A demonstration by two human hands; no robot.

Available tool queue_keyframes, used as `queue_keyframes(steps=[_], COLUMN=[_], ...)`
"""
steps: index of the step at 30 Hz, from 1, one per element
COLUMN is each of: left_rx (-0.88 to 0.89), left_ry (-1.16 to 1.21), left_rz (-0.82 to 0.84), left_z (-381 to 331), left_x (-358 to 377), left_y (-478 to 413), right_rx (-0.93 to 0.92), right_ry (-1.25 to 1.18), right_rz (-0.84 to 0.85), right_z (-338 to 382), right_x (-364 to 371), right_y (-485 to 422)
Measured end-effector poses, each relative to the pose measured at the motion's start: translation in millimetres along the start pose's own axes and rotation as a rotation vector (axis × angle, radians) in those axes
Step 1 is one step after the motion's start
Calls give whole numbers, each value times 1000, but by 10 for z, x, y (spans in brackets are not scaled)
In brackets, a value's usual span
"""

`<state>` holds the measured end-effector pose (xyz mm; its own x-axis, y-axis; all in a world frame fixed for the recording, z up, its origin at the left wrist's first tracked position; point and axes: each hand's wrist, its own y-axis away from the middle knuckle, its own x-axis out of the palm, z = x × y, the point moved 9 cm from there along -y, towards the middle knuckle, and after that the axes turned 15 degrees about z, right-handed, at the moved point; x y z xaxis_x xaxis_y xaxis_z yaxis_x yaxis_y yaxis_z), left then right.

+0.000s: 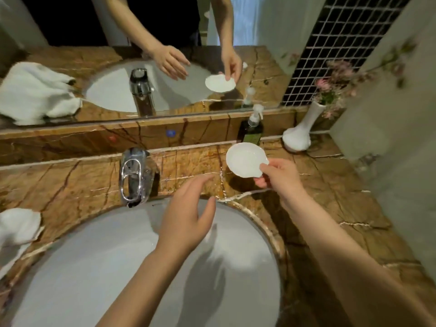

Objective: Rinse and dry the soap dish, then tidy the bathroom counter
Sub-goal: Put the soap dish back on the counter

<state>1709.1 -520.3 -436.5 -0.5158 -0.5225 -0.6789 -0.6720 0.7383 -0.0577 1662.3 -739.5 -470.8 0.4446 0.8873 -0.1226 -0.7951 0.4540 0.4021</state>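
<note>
My right hand (279, 174) pinches the near edge of a white shell-shaped soap dish (245, 159) and holds it just above the brown marble counter (330, 197), right of the tap. My left hand (188, 213) hovers over the back rim of the white basin (106, 267), fingers spread, holding nothing. The dish looks empty. A chrome tap (135, 177) stands behind the basin, left of my left hand; no water runs from it.
A crumpled white towel (17, 226) lies on the counter at the left edge. A dark pump bottle (252, 128) and a white vase with pink flowers (299, 133) stand at the back right against the mirror (70, 67). A wall closes the right side.
</note>
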Motion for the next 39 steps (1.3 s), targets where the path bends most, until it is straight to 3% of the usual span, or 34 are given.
queue_keyframes(steps=[9, 28, 34, 39], left_rx=[-41, -72, -29, 76], left_ry=[-2, -34, -41, -143], left_rz=[-39, -1, 49, 112], left_z=[86, 171, 136, -103], left_x=[244, 215, 316, 394], left_y=[-263, -81, 17, 37], right_rx=[41, -6, 5, -160], right_ry=[58, 272, 190, 537], right_rz=[43, -1, 3, -98], right_z=[-540, -561, -498, -206], right_x=[209, 338, 324, 212], right_y=[-534, -494, -395, 128])
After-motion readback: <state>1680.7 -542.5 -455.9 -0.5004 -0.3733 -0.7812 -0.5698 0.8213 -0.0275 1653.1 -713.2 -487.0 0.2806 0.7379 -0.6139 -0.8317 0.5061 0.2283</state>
